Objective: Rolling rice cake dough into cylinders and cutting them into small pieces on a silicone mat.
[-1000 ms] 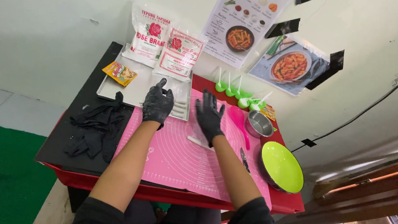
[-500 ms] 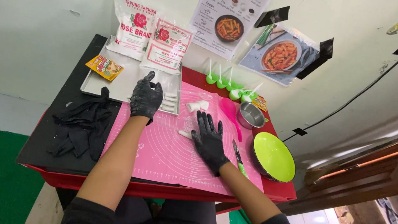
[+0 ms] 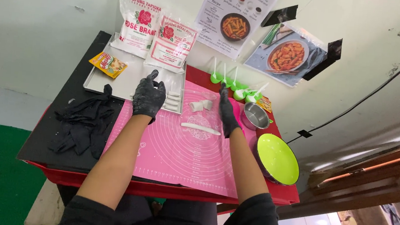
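Neither grip holds anything. Left hand, in a black glove, rests with fingers loosely curled at the near edge of the metal tray, just beside a row of short white dough pieces. Right hand, also in a black glove, stands edge-on with fingers straight and together, open, just right of a long white dough roll lying across the mat; whether the hand touches the roll cannot be told.

Listed by size:

1. Worktop: dark surface with a red front edge, set against a pale wall.
2. Pink silicone mat: printed with circles and rulings, covering the centre of the worktop under both forearms.
3. Metal tray: behind the mat on the left, carrying two white flour bags that lean on the wall.
4. Black cloth: crumpled, left of the mat.
5. Lime-green round lid: right of the mat, on a pan.
6. Small steel bowl: behind the lid, near the right hand.
7. Green measuring spoons: in a row by the wall.
8. Yellow sachet: at the tray's left edge.
9. Two cut dough chunks: on the mat between the hands, behind the roll.
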